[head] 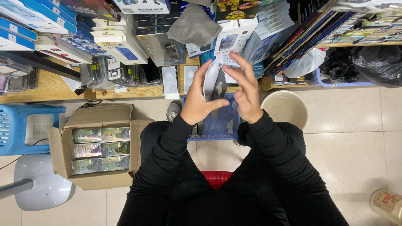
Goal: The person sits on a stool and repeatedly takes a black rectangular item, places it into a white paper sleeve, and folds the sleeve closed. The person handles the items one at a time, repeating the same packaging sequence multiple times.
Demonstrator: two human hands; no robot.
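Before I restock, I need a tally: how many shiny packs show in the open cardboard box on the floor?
3, stacked in a column in the cardboard box: top pack, middle pack, bottom pack. More may lie hidden underneath them.

One head-worn camera looks steeply down, close over the lap, toward floor-level shelves (125,90).

The flat dark-and-white item (215,81) is partly covered by the left hand (199,98) and right hand (247,94), so its kind cannot be told. The blue basket (217,121) lies mostly behind the forearms. The red stool (215,178) shows only between the legs. The lower right edge cuts off a bottle (387,205).
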